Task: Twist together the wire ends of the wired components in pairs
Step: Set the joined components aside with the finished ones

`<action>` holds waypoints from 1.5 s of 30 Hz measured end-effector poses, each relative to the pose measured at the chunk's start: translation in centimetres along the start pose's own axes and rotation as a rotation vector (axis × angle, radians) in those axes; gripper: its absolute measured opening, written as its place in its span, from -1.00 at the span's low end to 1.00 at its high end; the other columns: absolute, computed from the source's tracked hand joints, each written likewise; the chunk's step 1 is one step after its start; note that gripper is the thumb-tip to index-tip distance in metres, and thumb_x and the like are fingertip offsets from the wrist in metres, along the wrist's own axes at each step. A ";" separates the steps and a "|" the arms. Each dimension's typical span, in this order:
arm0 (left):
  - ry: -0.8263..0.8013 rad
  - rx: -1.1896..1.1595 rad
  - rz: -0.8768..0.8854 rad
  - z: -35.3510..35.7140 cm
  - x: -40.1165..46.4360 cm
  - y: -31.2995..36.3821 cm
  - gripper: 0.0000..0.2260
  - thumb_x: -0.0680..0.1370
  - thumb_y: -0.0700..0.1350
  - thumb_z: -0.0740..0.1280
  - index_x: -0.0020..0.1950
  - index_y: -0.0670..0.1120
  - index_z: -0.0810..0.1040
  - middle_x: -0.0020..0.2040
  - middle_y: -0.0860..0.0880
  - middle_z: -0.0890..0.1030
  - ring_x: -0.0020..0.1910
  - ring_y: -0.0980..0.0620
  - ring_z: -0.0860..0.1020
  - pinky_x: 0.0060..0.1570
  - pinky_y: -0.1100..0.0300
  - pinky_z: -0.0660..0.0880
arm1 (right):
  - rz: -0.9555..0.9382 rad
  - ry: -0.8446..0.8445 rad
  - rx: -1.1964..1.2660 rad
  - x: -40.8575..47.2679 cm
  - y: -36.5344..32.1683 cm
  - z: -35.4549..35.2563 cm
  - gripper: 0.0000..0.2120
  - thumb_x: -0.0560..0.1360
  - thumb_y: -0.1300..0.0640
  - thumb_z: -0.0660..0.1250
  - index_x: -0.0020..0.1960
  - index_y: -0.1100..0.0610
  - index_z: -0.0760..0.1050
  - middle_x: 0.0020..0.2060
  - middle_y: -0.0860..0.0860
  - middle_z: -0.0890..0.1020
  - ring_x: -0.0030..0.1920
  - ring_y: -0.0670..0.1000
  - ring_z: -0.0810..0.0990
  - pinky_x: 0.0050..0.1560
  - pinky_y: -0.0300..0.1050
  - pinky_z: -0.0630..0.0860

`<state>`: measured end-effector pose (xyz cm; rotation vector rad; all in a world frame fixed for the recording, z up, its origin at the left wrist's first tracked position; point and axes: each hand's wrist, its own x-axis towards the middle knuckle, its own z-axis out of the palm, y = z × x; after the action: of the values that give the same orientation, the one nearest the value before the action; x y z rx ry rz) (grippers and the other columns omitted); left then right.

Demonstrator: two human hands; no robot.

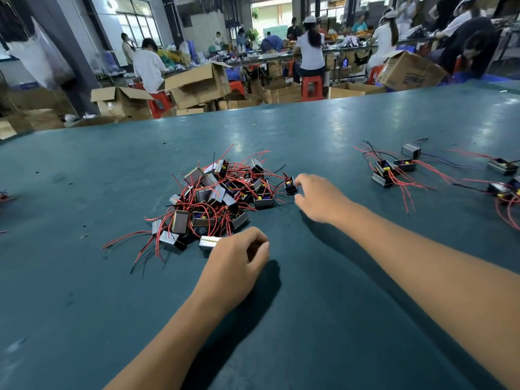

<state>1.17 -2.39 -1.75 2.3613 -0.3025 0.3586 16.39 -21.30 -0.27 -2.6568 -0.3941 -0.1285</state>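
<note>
A heap of small metal-cased components (213, 198) with red and black wires lies mid-table on the green table (309, 305). My left hand (239, 257) rests just in front of the heap, fingers loosely curled, next to a silver component (208, 242) at the heap's near edge; it holds nothing that I can see. My right hand (318, 197) reaches to the heap's right side, thumb and fingers spread around a small black component (290, 186) without closing on it.
More wired components (391, 170) lie in a loose group at the right, with others (503, 175) near the right edge. Cardboard boxes (197, 85), red stools and seated workers fill the floor beyond the table's far edge.
</note>
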 end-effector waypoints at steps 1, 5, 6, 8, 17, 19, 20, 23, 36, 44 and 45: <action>0.020 0.008 -0.015 -0.2 0.1 -0.3 -0.90 0.61 -0.10 0.33 -0.11 0.02 0.55 -0.34 0.14 0.53 -0.39 0.22 0.43 -0.34 0.38 0.31 | -0.009 -0.035 0.022 0.2 -0.5 0.6 -0.60 0.57 0.11 0.26 0.39 0.16 0.39 0.29 0.16 0.51 0.26 0.19 0.48 0.25 0.06 0.46; 0.058 0.029 -0.043 -0.8 0.3 -0.8 -0.92 0.60 -0.12 0.34 -0.09 -0.01 0.57 -0.31 0.14 0.55 -0.36 0.23 0.45 -0.31 0.40 0.33 | 0.027 0.046 -0.050 1.4 -1.5 2.2 -0.47 0.51 0.02 0.36 0.42 0.11 0.32 0.22 0.14 0.51 0.25 0.21 0.47 0.22 0.09 0.46; 0.061 0.038 -0.042 -0.8 0.4 -0.8 -0.92 0.60 -0.12 0.34 -0.09 -0.01 0.58 -0.30 0.14 0.56 -0.35 0.23 0.45 -0.31 0.40 0.32 | 0.057 0.090 -0.085 1.9 -1.5 2.4 -0.49 0.50 0.05 0.34 0.41 0.09 0.32 0.20 0.15 0.50 0.24 0.22 0.45 0.19 0.08 0.45; 0.057 0.054 -0.033 -0.7 0.5 -0.8 -0.92 0.60 -0.12 0.34 -0.09 -0.03 0.57 -0.29 0.12 0.57 -0.33 0.22 0.46 -0.31 0.40 0.31 | 0.125 0.096 -0.088 2.8 -1.4 2.7 -0.53 0.52 0.13 0.26 0.43 0.04 0.31 0.21 0.18 0.46 0.26 0.24 0.40 0.19 0.08 0.41; 0.104 0.063 0.025 -0.9 0.5 -0.7 -0.90 0.59 -0.16 0.34 -0.12 -0.03 0.56 -0.31 0.12 0.53 -0.36 0.24 0.42 -0.33 0.38 0.27 | -0.054 -0.076 -0.186 5.5 0.5 2.0 -0.50 0.55 0.04 0.29 0.46 -0.02 0.29 0.43 0.04 0.43 0.42 0.09 0.37 0.38 0.07 0.29; 0.100 0.064 0.034 -0.9 0.5 -0.7 -0.90 0.59 -0.15 0.34 -0.12 -0.04 0.56 -0.30 0.13 0.54 -0.34 0.24 0.43 -0.32 0.39 0.27 | -0.060 0.003 -0.216 4.7 0.7 1.5 -0.57 0.52 -0.03 0.35 0.34 0.02 0.37 0.26 0.02 0.57 0.27 0.11 0.51 0.24 0.05 0.37; 0.096 0.064 0.038 -0.9 0.5 -0.7 -0.91 0.59 -0.15 0.34 -0.11 -0.04 0.56 -0.29 0.13 0.54 -0.33 0.24 0.43 -0.31 0.38 0.28 | -0.056 0.035 -0.224 4.1 0.8 1.3 -0.58 0.49 -0.05 0.37 0.30 0.03 0.39 0.21 0.03 0.59 0.23 0.13 0.53 0.20 0.05 0.39; 0.076 0.075 0.045 -0.9 0.5 -0.7 -0.92 0.60 -0.15 0.34 -0.10 -0.05 0.57 -0.27 0.11 0.57 -0.30 0.18 0.47 -0.29 0.36 0.33 | -0.040 0.080 -0.234 1.5 1.2 0.0 -0.52 0.41 -0.10 0.41 0.26 0.07 0.43 0.13 0.08 0.58 0.15 0.17 0.55 0.16 0.05 0.45; 0.309 0.008 -0.001 -2.0 1.0 -1.5 -0.87 0.56 -0.21 0.35 -0.16 -0.04 0.58 -0.33 0.10 0.58 -0.32 0.13 0.52 -0.34 0.41 0.35 | -0.006 0.109 0.213 -14.0 1.4 -1.3 -0.59 0.32 -0.07 0.58 0.03 0.00 0.48 -0.05 -0.11 0.52 -0.02 -0.06 0.51 -0.04 -0.23 0.39; 0.470 -0.035 -0.113 -4.0 1.5 -2.5 -0.84 0.56 -0.18 0.35 -0.19 0.01 0.57 -0.37 0.15 0.57 -0.37 0.20 0.48 -0.36 0.44 0.34 | -0.051 0.100 0.220 -13.6 1.1 -0.8 -0.57 0.28 -0.16 0.58 -0.07 -0.04 0.41 -0.13 -0.16 0.50 -0.10 -0.15 0.49 -0.10 -0.17 0.43; 0.502 -0.046 -0.139 -4.4 1.6 -2.7 -0.84 0.55 -0.18 0.34 -0.20 0.03 0.57 -0.35 0.14 0.57 -0.39 0.20 0.47 -0.37 0.43 0.34 | -0.050 0.084 0.213 -13.6 1.1 -0.6 -0.56 0.27 -0.18 0.58 -0.07 -0.05 0.41 -0.13 -0.16 0.51 -0.11 -0.16 0.50 -0.10 -0.16 0.44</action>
<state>2.72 2.42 0.20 2.1434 0.0893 0.8431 3.75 -25.98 -2.31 -2.4247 -0.4220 -0.2013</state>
